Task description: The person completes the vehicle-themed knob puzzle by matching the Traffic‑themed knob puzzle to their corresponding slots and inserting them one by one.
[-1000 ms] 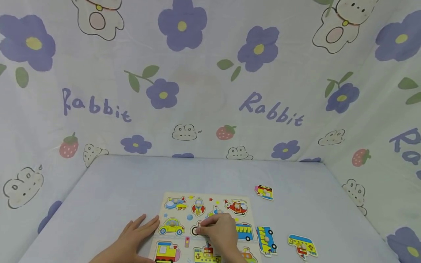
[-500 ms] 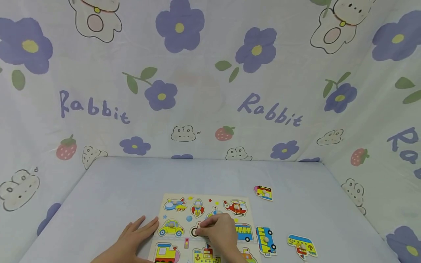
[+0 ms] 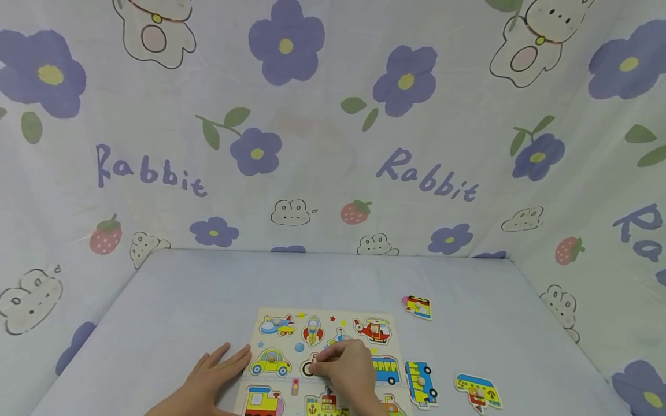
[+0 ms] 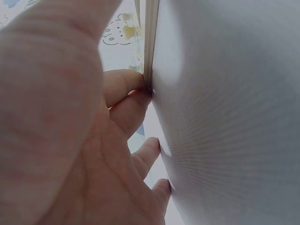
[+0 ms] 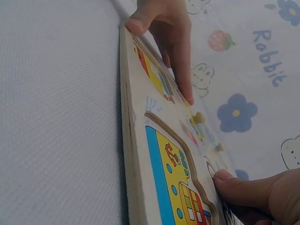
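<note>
2 hands, apart | L hand [image 3: 208, 378] fingers spread, touching cream wooden puzzle board [image 3: 283, 342] @ its 9 o'clock | R hand [image 3: 347, 370] pinching black-wheeled wooden pc [image 3: 307, 368] nr ctr | blue-yellow wooden bus pc [image 3: 418, 393] @ 3 o'clock

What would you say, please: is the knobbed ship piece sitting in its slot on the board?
No, the head view shows the ship piece on the table, right of the puzzle board.

Smooth wooden puzzle board [image 5: 137, 93], wooden-looking knobs [image 3: 421, 381], matt table cover [image 5: 61, 117] with fine woven texture, smooth cloth-like backdrop [image 3: 322, 147]
</note>
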The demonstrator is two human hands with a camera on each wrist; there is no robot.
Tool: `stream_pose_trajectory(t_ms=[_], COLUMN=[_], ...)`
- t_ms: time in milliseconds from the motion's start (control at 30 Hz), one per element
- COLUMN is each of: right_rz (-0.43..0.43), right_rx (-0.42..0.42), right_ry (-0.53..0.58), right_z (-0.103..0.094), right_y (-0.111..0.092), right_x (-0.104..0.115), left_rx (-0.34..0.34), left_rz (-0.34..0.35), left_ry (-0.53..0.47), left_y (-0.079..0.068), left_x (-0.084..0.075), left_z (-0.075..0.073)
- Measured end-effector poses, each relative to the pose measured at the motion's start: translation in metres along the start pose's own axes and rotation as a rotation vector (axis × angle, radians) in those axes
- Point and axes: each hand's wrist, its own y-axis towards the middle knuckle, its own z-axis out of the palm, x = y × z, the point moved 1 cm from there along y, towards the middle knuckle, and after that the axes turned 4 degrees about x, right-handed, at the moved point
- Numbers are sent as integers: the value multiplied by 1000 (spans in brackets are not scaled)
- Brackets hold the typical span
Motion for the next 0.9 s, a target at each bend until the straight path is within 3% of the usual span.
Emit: stream_pose_trajectory(t_ms=[400, 900], right_rz=[-12, -4], right_rx=[12, 4], right_ry=[18, -3], right_z=[-2, -2], right_y=[-1, 0], right_x=[0, 1], left_rx=[8, 1], left_rz=[-16, 22], left_ry=[-5, 21], left_y=[0, 0], left_x=[-4, 1], left_z=[-1, -2])
